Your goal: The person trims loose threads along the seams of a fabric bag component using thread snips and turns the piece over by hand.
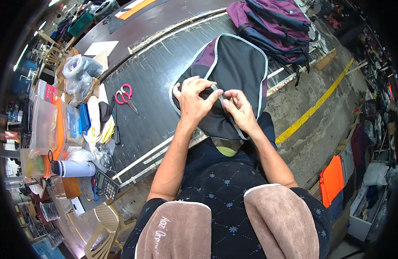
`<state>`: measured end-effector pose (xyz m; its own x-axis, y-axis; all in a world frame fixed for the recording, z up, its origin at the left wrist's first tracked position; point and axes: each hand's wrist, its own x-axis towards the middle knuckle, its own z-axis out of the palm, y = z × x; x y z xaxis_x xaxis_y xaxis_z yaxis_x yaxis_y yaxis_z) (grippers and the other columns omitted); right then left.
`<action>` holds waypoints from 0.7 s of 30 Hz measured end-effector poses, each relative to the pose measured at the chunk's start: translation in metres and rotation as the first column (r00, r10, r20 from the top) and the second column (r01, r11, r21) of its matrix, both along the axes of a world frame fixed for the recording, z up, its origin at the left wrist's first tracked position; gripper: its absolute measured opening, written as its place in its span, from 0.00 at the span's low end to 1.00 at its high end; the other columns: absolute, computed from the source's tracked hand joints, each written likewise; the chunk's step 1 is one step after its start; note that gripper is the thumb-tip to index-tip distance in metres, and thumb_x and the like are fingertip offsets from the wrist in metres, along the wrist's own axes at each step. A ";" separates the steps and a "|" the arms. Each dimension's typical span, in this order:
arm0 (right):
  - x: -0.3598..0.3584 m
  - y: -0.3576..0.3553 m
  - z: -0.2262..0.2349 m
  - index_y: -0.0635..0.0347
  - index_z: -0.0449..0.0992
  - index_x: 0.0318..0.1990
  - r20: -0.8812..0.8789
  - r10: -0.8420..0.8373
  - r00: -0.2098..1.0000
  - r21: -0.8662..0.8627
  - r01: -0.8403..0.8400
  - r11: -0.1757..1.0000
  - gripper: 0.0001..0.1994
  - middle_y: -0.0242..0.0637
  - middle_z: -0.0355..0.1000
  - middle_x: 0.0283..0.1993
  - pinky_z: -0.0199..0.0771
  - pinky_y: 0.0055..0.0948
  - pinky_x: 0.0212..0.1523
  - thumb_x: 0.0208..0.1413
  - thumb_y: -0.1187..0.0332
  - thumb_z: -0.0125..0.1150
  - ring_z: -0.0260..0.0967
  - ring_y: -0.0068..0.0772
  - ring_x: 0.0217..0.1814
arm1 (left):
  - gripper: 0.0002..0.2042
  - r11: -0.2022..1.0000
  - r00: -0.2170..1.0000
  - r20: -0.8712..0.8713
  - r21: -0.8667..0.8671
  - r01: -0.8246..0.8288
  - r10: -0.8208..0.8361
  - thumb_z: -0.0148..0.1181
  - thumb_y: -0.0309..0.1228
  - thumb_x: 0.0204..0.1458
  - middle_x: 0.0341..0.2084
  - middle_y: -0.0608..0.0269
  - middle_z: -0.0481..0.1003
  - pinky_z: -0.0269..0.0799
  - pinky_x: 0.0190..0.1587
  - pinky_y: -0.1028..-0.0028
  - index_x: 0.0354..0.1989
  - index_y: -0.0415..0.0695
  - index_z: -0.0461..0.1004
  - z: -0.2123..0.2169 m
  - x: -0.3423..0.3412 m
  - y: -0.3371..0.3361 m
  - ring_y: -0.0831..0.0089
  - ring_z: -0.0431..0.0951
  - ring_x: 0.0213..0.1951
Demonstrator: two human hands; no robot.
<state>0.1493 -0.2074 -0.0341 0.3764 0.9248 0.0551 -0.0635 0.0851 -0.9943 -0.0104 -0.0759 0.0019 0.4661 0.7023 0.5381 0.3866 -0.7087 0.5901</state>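
Observation:
A black bag piece (pixel 244 56) with a purple side panel and light grey bound edges lies across the table's near edge, partly over my lap. My left hand (pixel 194 98) rests on it, thumb and forefinger closed on a grey binding strip (pixel 221 97) that runs along a seam. Just to the right, my right hand (pixel 242 111) pinches the same strip lower down, its fingers curled. The fingertips of both hands are close together. Whether a small tool sits between them cannot be made out.
Red-handled scissors (pixel 126 97) lie open on the dark table (pixel 149 77). Purple and black backpacks (pixel 279 32) are heaped at the far right. Along the left stand plastic boxes (pixel 44 125), a white bottle (pixel 76 168) and a calculator (pixel 107 185). A plastic chair (pixel 105 222) is at lower left.

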 end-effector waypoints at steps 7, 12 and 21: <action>0.031 0.005 0.080 0.61 0.81 0.49 0.742 -0.088 0.665 0.119 -0.002 0.993 0.13 0.45 0.85 0.41 0.82 0.42 0.41 0.68 0.62 0.76 0.85 0.46 0.40 | 0.33 0.994 1.000 0.025 -0.109 0.007 -0.004 0.87 0.48 0.50 0.46 0.73 0.91 0.53 0.75 0.50 0.65 0.52 0.84 0.002 -0.002 0.002 0.70 0.83 0.60; 0.035 0.028 0.080 0.61 0.83 0.45 0.759 -0.061 0.648 0.128 -0.056 0.990 0.12 0.44 0.84 0.35 0.82 0.43 0.38 0.66 0.63 0.77 0.86 0.49 0.36 | 0.33 0.994 0.999 0.034 -0.111 0.005 -0.001 0.86 0.48 0.51 0.47 0.74 0.91 0.52 0.76 0.49 0.65 0.53 0.84 -0.001 0.000 0.000 0.70 0.81 0.62; 0.022 0.035 0.075 0.63 0.83 0.45 0.741 -0.049 0.670 0.100 -0.038 0.994 0.13 0.43 0.84 0.34 0.80 0.39 0.36 0.64 0.63 0.79 0.84 0.39 0.34 | 0.33 0.993 0.998 0.068 -0.117 0.013 -0.005 0.85 0.45 0.50 0.45 0.78 0.90 0.53 0.76 0.37 0.66 0.55 0.83 -0.006 0.000 0.003 0.67 0.79 0.65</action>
<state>0.1710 -0.1726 0.0407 0.1764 0.8959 0.4076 0.6918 0.1817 -0.6988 -0.0107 -0.0732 -0.0040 0.4379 0.7586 0.4824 0.3369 -0.6360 0.6942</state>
